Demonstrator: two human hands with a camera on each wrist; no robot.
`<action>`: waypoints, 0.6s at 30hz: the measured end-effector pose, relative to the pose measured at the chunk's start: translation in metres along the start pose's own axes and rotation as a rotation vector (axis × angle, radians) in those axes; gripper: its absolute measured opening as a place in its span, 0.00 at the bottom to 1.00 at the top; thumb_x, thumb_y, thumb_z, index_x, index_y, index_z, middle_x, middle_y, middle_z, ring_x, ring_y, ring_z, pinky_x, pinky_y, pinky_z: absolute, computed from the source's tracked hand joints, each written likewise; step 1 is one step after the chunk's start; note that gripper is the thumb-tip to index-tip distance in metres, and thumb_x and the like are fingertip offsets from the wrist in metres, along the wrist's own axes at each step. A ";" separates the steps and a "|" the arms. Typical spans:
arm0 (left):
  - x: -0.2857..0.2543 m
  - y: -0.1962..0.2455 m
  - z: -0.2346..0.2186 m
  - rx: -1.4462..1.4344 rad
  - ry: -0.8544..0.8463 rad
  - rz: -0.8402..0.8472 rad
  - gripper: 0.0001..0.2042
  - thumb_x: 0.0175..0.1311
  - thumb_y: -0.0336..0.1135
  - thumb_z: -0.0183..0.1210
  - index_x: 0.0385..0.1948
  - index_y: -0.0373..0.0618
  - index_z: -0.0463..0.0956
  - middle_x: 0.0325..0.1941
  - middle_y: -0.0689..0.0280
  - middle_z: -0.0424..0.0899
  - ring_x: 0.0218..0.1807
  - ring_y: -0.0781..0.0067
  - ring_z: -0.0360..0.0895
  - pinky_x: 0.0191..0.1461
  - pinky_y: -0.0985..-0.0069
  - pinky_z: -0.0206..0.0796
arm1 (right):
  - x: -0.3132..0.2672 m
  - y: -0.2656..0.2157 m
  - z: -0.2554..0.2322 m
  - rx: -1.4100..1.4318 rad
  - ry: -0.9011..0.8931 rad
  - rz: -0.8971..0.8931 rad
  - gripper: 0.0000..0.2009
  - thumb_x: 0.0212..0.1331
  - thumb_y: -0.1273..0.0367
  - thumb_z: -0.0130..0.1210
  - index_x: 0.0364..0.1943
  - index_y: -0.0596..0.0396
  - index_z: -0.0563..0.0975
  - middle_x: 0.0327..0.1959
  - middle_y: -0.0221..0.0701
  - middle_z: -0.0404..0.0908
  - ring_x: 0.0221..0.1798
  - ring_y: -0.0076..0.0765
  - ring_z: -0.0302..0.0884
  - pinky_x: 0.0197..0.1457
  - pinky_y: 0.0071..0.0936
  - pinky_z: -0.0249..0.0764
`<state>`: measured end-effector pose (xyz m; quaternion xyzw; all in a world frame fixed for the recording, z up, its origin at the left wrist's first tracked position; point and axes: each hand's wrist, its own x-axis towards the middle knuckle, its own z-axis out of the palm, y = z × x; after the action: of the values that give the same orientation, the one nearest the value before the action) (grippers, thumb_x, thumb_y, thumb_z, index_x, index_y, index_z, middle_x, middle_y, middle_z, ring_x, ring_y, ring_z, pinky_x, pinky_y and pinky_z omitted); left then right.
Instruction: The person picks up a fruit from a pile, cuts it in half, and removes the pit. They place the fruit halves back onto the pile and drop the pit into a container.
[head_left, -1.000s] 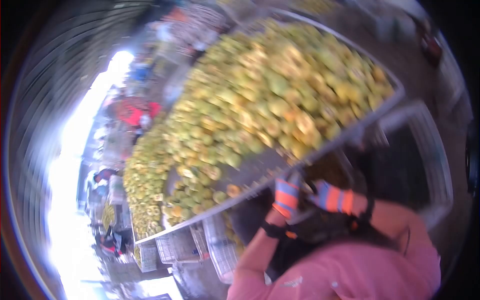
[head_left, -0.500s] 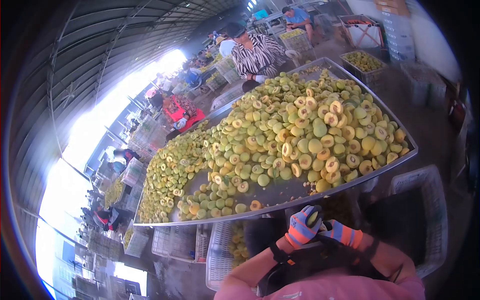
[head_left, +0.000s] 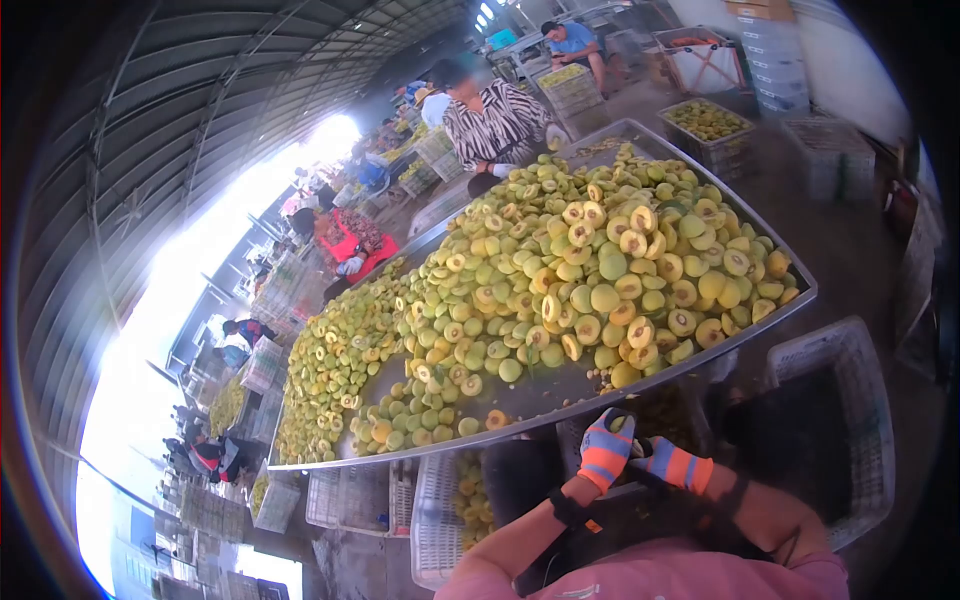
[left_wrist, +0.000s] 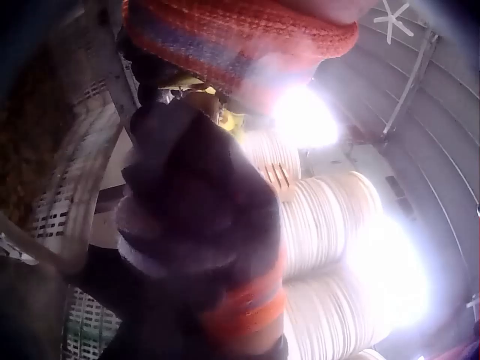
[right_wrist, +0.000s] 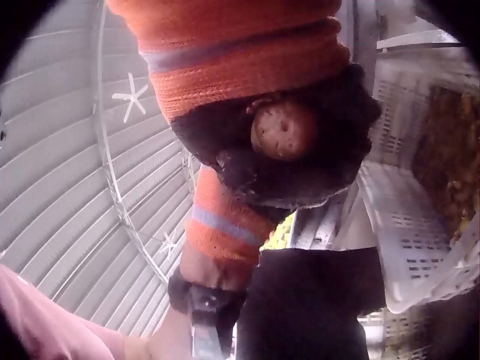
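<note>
The left hand (head_left: 606, 448), in an orange and grey-blue glove with dark fingers, holds a green fruit (head_left: 618, 424) near the table's front rim. Beside it the right hand (head_left: 676, 465) points inward, its fingertips close to the fruit. In the right wrist view the right hand (right_wrist: 262, 112) is curled round a round brown thing (right_wrist: 283, 130); whether this is a handle end cannot be told. The left wrist view shows yellow-green fruit (left_wrist: 231, 120) between the left hand (left_wrist: 240, 49) and the dark-fingered right hand (left_wrist: 199, 195). Halved fruit (head_left: 590, 270) lies heaped on the metal table (head_left: 530, 395).
White crates stand under the front rim (head_left: 435, 520), and a large crate (head_left: 868, 430) is at the right. Across the table sits a person in a striped top (head_left: 505, 125), with another in a red apron (head_left: 355, 245) farther left. A crate of fruit (head_left: 708, 120) stands behind.
The left hand has come back from the table rim to meet the right hand, and a green fruit now shows in it. The head view has shifted slightly since half a second ago.
</note>
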<state>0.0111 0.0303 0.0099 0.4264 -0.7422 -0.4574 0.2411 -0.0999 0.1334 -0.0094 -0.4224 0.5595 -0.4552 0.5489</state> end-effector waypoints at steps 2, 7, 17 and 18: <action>-0.003 -0.001 0.003 0.001 0.039 0.041 0.10 0.61 0.39 0.60 0.36 0.43 0.79 0.28 0.57 0.83 0.31 0.62 0.82 0.37 0.69 0.71 | 0.000 0.005 -0.003 0.024 -0.023 0.017 0.10 0.58 0.65 0.61 0.39 0.54 0.81 0.31 0.28 0.82 0.34 0.22 0.73 0.40 0.27 0.72; -0.017 0.009 0.000 -0.050 0.116 0.164 0.09 0.59 0.33 0.61 0.39 0.40 0.79 0.34 0.56 0.84 0.36 0.65 0.82 0.40 0.73 0.72 | -0.010 -0.018 0.000 0.012 -0.119 0.057 0.12 0.59 0.63 0.61 0.42 0.54 0.81 0.33 0.26 0.81 0.38 0.22 0.74 0.44 0.26 0.71; -0.012 0.033 -0.055 0.535 -0.196 0.899 0.16 0.52 0.34 0.63 0.43 0.42 0.77 0.37 0.57 0.79 0.34 0.51 0.79 0.33 0.63 0.72 | -0.011 -0.015 -0.005 0.104 -0.305 -0.078 0.11 0.60 0.65 0.59 0.45 0.51 0.81 0.34 0.24 0.82 0.38 0.20 0.77 0.43 0.23 0.73; -0.012 0.035 -0.055 0.546 -0.199 0.891 0.16 0.53 0.34 0.63 0.43 0.42 0.77 0.38 0.57 0.79 0.34 0.50 0.79 0.33 0.63 0.72 | -0.011 -0.015 -0.002 0.119 -0.292 -0.130 0.11 0.60 0.64 0.60 0.45 0.51 0.81 0.34 0.24 0.82 0.38 0.19 0.77 0.43 0.23 0.73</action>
<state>0.0440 0.0217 0.0664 0.0715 -0.9628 -0.1388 0.2206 -0.1024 0.1403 0.0081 -0.4862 0.4173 -0.4558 0.6179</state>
